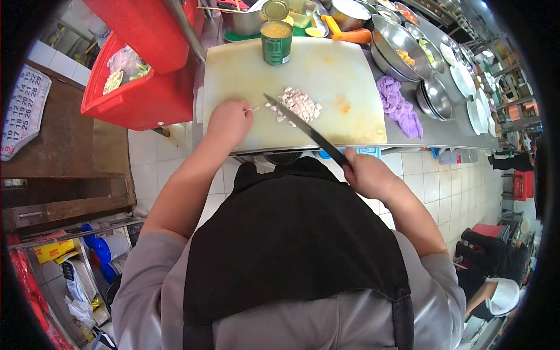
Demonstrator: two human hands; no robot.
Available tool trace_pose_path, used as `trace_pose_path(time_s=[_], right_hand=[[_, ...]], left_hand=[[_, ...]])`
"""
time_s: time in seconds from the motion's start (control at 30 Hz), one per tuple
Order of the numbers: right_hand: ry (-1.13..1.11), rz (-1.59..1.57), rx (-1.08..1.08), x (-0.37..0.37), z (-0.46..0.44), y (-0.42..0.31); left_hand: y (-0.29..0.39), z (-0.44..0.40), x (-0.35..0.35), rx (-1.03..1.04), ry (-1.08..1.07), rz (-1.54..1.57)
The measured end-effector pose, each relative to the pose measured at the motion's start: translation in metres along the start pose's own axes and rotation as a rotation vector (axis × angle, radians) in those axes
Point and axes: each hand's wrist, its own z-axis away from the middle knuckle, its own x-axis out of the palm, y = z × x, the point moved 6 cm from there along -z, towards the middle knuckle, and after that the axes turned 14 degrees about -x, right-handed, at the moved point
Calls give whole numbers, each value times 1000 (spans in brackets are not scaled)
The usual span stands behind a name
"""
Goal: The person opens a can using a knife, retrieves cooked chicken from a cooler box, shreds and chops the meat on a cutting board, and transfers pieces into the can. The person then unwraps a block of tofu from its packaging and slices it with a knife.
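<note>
My right hand [370,175] is closed round the handle of a long dark knife [312,133], whose tip points up and left across the cutting board [233,73]. The blade lies along the lower left side of a pile of chopped pale pieces [300,106]. On the board's left part, my left hand [231,121] is closed, fingers pressed together, with a thin pale strip [252,109] sticking out from them. An opened green can [276,46] with yellowish contents stands upright near the board's back edge.
A red bin [140,99] with scraps is at the left. Right of the board lie a purple cloth [399,107], metal bowls [434,98] and white plates [477,114]. Behind the board are an orange-handled tool [352,36] and a metal pot [242,23]. Another person [499,268] is at the far right.
</note>
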Motion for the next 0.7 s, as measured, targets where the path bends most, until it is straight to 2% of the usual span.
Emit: trace_pose_path(time_s=[0.1, 0.23, 0.33, 0.37, 0.43, 0.53, 0.6, 0.63, 0.7], right_hand=[[111, 1, -55, -12, 5, -3], [206, 51, 85, -37, 18, 4], [366, 75, 132, -48, 21, 30], [362, 86, 208, -48, 18, 39], [464, 119, 222, -44, 3, 56], [585, 169, 193, -39, -26, 85], [577, 167, 219, -50, -38, 86], [601, 182, 231, -60, -41, 88], [807, 164, 211, -96, -38, 96]], left_hand=[[-6, 0, -17, -32, 39, 33], [-19, -6, -24, -109, -21, 235], [-27, -13, -19, -103, -160, 492], [-29, -15, -16, -172, -234, 578], [-26, -17, -9, -298, -396, 745], [-30, -35, 3, -143, -469, 586], [-19, -43, 0, -109, -460, 494], [-7, -42, -6, -139, -500, 593], [11, -45, -11, -174, -549, 728]])
